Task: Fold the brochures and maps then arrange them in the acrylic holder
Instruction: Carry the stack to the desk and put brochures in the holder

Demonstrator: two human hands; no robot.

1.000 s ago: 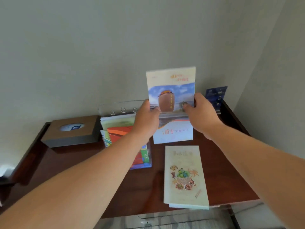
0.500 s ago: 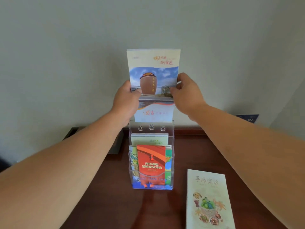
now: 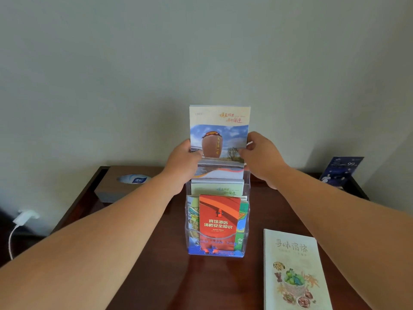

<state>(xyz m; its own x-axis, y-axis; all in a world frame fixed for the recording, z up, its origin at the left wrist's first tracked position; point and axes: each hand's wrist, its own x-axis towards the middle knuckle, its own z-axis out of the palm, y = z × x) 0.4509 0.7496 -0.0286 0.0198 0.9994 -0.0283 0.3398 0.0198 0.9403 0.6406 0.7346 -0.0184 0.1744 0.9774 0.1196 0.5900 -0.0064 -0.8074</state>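
Left grip (image 3: 182,163) and right grip (image 3: 259,157) have come down since 0.5 s back, each pinching one side edge of the jar-cover brochure (image 3: 220,128). The brochure was clear above the acrylic holder (image 3: 247,184) then; its lower edge now sits in the rear pocket, with the upper part upright above the rim. The holder stands on the counter (image 3: 156,276), red leaflet (image 3: 219,218) in the front pocket; food booklet (image 3: 292,269) lies flat to its right, tissue box (image 3: 125,182) back left.

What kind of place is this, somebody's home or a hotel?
Likely a hotel room: a red hotel fire-safety leaflet in the acrylic holder, a tissue box and a blue promotional card.
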